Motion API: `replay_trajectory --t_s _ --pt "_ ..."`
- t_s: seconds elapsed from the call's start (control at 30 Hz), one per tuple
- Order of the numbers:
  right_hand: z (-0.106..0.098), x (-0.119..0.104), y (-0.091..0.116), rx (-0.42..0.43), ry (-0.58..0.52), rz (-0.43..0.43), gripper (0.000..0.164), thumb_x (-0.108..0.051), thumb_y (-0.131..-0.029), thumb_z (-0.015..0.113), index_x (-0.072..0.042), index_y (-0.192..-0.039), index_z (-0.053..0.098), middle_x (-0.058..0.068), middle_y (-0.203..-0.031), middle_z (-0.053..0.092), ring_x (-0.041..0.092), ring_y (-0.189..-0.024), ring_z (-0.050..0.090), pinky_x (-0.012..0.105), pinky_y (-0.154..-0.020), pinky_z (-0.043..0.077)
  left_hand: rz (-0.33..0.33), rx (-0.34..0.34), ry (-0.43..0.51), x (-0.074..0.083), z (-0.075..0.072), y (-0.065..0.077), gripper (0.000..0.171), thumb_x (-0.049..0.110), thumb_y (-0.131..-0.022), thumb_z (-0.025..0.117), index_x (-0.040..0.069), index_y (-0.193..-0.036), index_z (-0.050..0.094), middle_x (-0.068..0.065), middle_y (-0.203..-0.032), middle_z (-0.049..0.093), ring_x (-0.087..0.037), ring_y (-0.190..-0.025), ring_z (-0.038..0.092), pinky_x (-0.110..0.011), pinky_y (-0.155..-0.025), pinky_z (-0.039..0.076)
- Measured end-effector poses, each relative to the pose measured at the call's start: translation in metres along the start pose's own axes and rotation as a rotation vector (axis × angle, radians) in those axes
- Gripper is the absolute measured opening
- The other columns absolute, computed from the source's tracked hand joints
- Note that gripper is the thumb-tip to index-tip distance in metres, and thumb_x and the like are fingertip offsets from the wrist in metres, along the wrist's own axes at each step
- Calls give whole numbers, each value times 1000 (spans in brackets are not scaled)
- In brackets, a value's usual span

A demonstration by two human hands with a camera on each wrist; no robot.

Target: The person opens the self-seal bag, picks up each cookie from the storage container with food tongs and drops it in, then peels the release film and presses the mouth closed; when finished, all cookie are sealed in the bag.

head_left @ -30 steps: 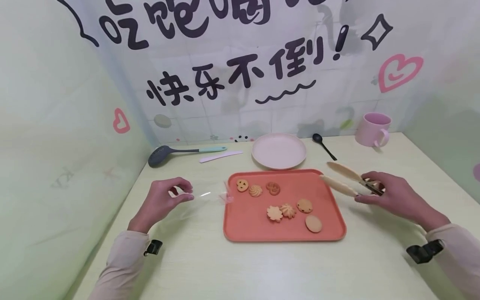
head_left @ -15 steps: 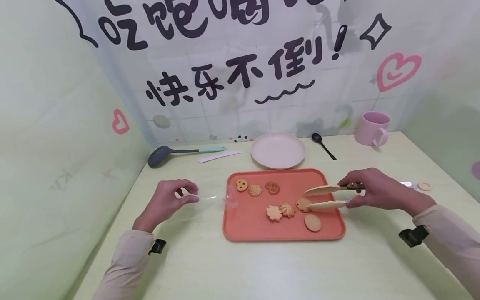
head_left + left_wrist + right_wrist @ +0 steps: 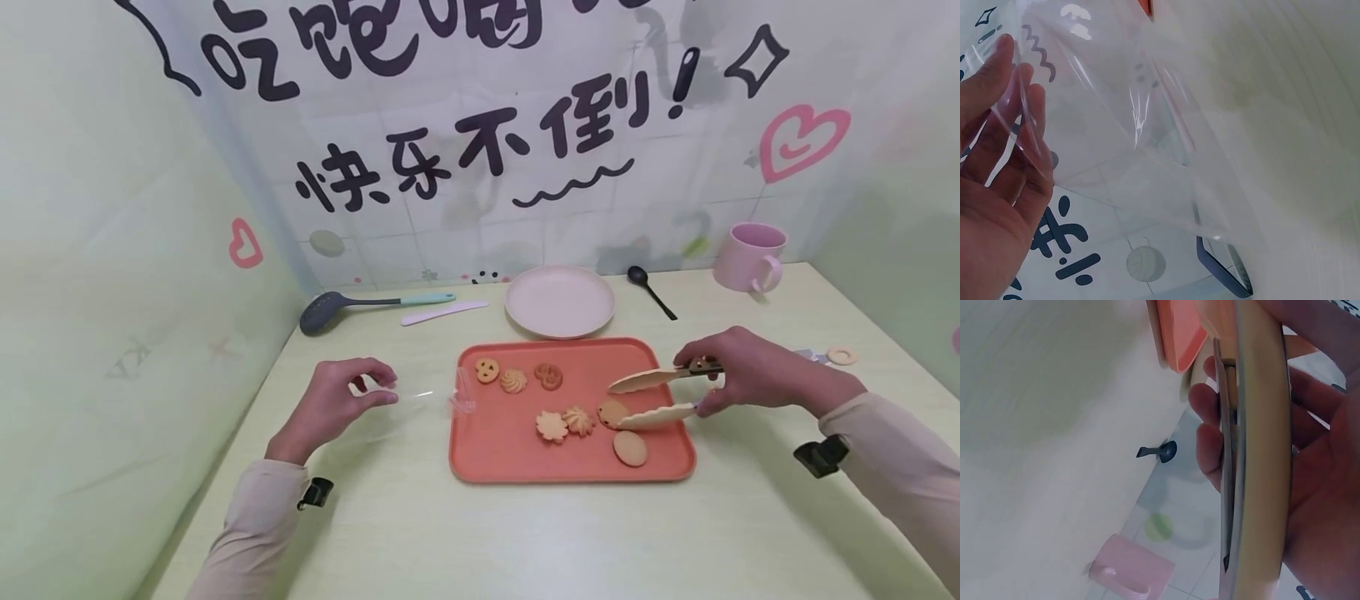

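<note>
My left hand (image 3: 337,404) pinches the edge of a clear plastic bag (image 3: 1116,125) between thumb and fingers, left of the orange tray (image 3: 517,468). The bag's far end reaches the tray's left rim. In my right hand (image 3: 765,371) are tongs (image 3: 643,380) with cream-coloured tips, which reach over the tray's right side and stand apart. Between and under them is a round cookie with dark dots (image 3: 609,413), partly hidden by the lower tip; contact cannot be judged. A plain oval cookie (image 3: 630,448) lies just in front. Two flower-shaped cookies (image 3: 552,427) sit to the left.
At the tray's back left lie a face cookie (image 3: 487,371), a swirl cookie (image 3: 513,382) and a pretzel-shaped cookie (image 3: 549,376). Behind stand a pink plate (image 3: 560,302), a slotted ladle (image 3: 322,312), a lilac knife (image 3: 444,313), a black spoon (image 3: 651,292) and a pink mug (image 3: 748,258).
My right hand has moved left, bringing the tongs from beside the tray to over the dotted cookie. The left hand has shifted slightly right with the bag.
</note>
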State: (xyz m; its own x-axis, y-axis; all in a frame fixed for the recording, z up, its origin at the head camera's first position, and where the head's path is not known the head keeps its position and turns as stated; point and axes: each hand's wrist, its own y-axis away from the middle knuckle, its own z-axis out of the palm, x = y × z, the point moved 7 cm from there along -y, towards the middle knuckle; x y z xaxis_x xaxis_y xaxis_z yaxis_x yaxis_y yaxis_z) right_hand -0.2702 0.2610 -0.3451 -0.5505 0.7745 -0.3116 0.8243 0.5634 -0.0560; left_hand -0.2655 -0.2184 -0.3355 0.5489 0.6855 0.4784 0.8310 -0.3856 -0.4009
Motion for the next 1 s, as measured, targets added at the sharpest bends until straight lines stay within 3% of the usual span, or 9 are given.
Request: replay_trajectory --t_s 0.27,0.57,1.0 --pt "-2 4 -2 -15 27 75 48 -41 -59 95 -16 -94 75 -11 -78 68 1 -67 49 19 -58 42 8 4 -1 1 0 0 23 12 -75 88 16 -93 76 5 -84 76 -8 -79 69 -24 -67 56" --pt "-5 3 2 20 -6 -13 43 -35 -62 95 -16 -96 76 -13 -79 70 -3 -67 51 18 -58 45 -9 -10 -20 3 -1 1 22 14 -76 88 15 -94 76 5 -85 76 -2 -79 67 -26 -67 57" --pt "-6 -6 -2 65 45 -54 41 -31 -62 96 -17 -96 77 -13 -82 73 0 -70 58 20 -62 51 16 -4 -3 6 6 -2 22 13 -75 88 15 -93 76 4 -85 76 -7 -78 68 -25 -67 57"
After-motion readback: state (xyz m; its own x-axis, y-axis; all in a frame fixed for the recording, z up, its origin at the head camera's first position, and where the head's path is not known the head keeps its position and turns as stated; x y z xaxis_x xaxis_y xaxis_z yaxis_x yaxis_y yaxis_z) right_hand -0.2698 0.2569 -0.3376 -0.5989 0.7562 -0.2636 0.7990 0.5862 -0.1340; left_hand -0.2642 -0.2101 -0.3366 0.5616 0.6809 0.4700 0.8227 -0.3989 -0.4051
